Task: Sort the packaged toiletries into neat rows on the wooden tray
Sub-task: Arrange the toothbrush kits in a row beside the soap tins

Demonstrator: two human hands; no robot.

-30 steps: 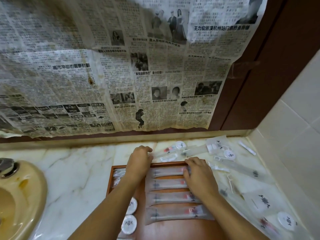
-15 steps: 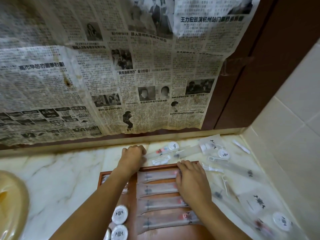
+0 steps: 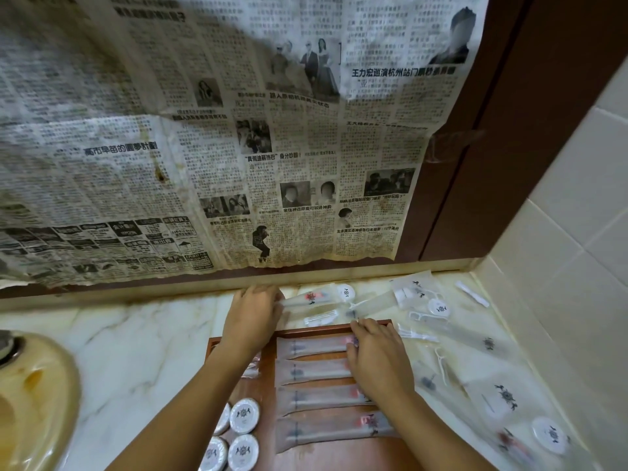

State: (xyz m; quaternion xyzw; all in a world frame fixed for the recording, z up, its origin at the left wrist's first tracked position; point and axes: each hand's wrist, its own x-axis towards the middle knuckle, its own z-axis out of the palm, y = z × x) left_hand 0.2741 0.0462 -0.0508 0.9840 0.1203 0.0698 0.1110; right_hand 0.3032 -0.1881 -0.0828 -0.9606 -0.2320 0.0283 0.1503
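Note:
A wooden tray [image 3: 326,330] lies on the marble counter with several long translucent toothbrush packets [image 3: 312,372] in rows across it. Round white soap packs [image 3: 244,416] sit at its left side. My left hand [image 3: 253,316] reaches past the tray's far rim, and its fingers curl round the left end of a loose toothbrush packet [image 3: 311,298] on the counter. Fingers spread, my right hand [image 3: 377,356] rests flat on the right ends of the upper packets in the tray.
More packets, floss picks [image 3: 441,363] and round soaps [image 3: 439,308] are scattered on the counter right of the tray, up to the tiled wall [image 3: 560,266]. A yellowish sink [image 3: 30,402] is at the left. Newspaper [image 3: 204,147] covers the back wall.
My left hand has closed on the end of the loose packet behind the tray, which now looks blurred. My right hand stays on the packets in the tray. The view has shifted.

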